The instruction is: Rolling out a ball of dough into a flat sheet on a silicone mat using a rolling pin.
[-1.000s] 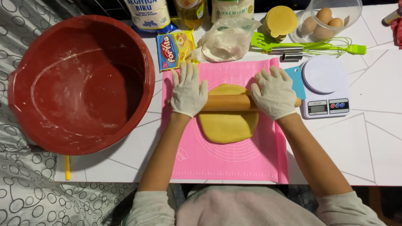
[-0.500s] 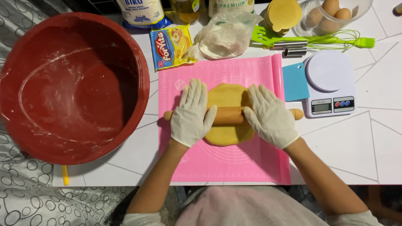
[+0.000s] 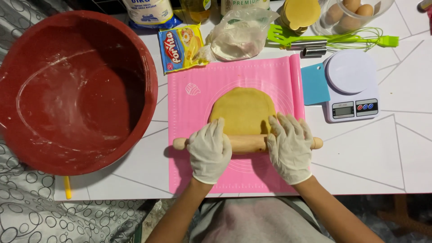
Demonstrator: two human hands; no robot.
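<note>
A flattened slab of yellow dough (image 3: 243,110) lies on a pink silicone mat (image 3: 193,108) on the white table. A wooden rolling pin (image 3: 247,144) rests across the dough's near edge. My left hand (image 3: 209,150), in a white glove, presses flat on the pin's left part. My right hand (image 3: 290,148), also gloved, presses on its right part. Both palms lie on top of the pin with fingers spread forward.
A big red bowl (image 3: 72,90) dusted with flour fills the left side. A white kitchen scale (image 3: 351,87) and a blue scraper (image 3: 315,83) sit right of the mat. Behind it are packets, a flour bag (image 3: 236,38), a green whisk (image 3: 355,38) and eggs in a bowl (image 3: 351,13).
The rolling pin and both hands have rolled toward me, from the dough's middle to its near edge. The dough looks longer and flatter.
</note>
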